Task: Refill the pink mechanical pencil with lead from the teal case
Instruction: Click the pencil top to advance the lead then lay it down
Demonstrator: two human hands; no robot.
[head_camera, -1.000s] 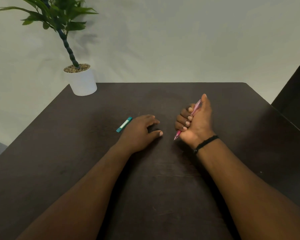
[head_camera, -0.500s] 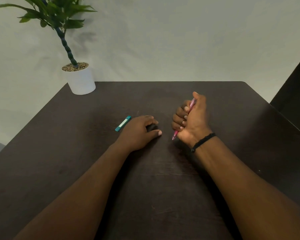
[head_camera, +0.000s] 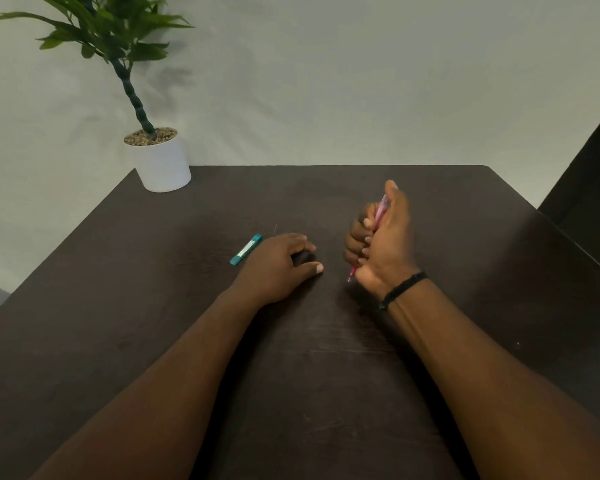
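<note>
The refill looks barely begun. At the right of centre, the right hand [head_camera: 383, 247] is fisted around the pink mechanical pencil [head_camera: 380, 214], its fingers [head_camera: 355, 242] curled tight on the barrel and the thumb lying up along it toward the top end. The pencil stands tilted, its writing tip [head_camera: 350, 277] poking out below the fist just above the counter [head_camera: 326, 358], its upper end mostly covered by the thumb. Whether the cap or eraser is off cannot be told; the hand is blurred there.

The left hand [head_camera: 278, 268] rests palm down at the centre of the frame, fingers loosely bent and slightly apart, holding nothing. The teal case [head_camera: 245, 250] lies flat on the counter just beside that hand's knuckles, up and to the left, slanting from lower left to upper right. It appears closed and untouched, and no loose lead shows anywhere on the dark surface, though a thin lead would be hard to see against it.

A potted plant in a white pot [head_camera: 160, 161] stands at the counter's far left corner, well apart from the work.

By my reading, almost everything is left: opening the pencil's top, picking up and opening the case, shaking out a lead, feeding it into the barrel and closing both again.
</note>
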